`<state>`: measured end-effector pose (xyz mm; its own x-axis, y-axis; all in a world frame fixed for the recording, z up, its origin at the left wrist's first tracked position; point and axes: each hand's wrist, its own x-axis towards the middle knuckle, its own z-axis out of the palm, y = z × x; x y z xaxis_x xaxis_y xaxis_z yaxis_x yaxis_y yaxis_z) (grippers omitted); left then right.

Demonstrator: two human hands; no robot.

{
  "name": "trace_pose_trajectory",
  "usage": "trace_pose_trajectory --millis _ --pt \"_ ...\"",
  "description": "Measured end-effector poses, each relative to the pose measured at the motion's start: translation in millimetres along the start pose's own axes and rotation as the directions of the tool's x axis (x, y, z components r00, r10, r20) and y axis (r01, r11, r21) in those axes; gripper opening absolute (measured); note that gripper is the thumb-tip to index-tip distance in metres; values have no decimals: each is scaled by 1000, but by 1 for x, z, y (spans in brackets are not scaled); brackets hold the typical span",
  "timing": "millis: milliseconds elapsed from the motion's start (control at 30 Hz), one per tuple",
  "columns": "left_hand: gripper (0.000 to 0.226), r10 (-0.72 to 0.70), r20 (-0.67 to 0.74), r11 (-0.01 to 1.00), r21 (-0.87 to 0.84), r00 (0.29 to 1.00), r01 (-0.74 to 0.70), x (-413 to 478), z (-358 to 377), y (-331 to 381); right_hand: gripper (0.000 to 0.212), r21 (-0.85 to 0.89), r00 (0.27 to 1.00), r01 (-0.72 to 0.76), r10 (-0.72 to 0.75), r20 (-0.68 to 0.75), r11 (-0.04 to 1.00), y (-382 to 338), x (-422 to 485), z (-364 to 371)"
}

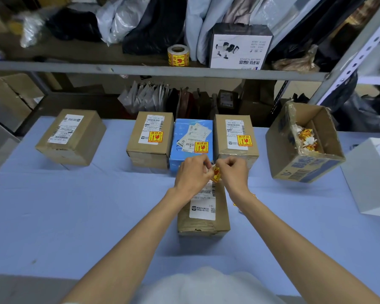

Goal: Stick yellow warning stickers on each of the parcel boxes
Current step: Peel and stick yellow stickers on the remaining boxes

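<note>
My left hand point(192, 174) and my right hand point(234, 173) pinch a yellow warning sticker point(216, 174) between their fingertips, just above a brown parcel box point(203, 216) with a white shipping label. Behind stand three boxes bearing yellow stickers: a brown box point(150, 139), a blue box point(192, 139) and another brown box point(236, 137). A brown box point(71, 137) at the left shows only a white label. A yellow sticker strip point(236, 204) lies on the cloth, partly hidden under my right forearm.
An open cardboard box point(303, 145) holding crumpled sticker backings stands at the right, with a white box point(373, 178) beside it. A sticker roll point(178, 55) sits on the shelf above, next to a scanner carton point(239, 47) and bagged parcels. A blue cloth point(75, 205) covers the table.
</note>
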<state>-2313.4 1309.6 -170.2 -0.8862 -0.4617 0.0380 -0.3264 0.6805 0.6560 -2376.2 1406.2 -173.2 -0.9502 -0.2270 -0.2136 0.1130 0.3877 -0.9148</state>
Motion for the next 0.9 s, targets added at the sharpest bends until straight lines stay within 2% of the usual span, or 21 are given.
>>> trace_pose_trajectory --millis 100,167,200,267,367,467,567,667,767,900 --pt "4 -33 10 999 40 999 33 1 0 -2 18 47 999 -24 22 45 999 1 0 0" --pt "5 -87 33 992 99 996 83 2 -2 -8 19 137 996 -77 70 54 988 -1 2 -4" --pt "5 -124 34 990 74 992 121 2 -2 -13 19 182 995 -91 83 51 979 -3 4 -8" --pt "6 -218 34 969 -111 975 220 2 -3 -21 18 179 998 -48 39 58 983 -6 9 -16" --pt "6 -325 112 830 -442 939 339 1 -10 -24 12 58 992 20 -27 125 998 -3 12 -20" --pt "6 -368 169 700 -596 914 392 0 -16 -18 5 74 978 -38 22 208 997 2 8 -17" --pt "11 -415 190 645 -629 890 435 -3 -19 -14 4 112 979 -45 21 205 993 3 2 -14" --pt "12 -448 205 632 -615 870 471 -8 -16 -17 8 111 980 -7 -15 197 994 7 -2 -14" --pt "15 -518 166 642 -574 839 509 -17 -6 -20 6 78 974 7 -24 226 997 14 -8 -13" --pt "15 -593 117 629 -550 797 549 -32 6 -18 11 17 981 -18 15 192 1000 27 -15 -8"
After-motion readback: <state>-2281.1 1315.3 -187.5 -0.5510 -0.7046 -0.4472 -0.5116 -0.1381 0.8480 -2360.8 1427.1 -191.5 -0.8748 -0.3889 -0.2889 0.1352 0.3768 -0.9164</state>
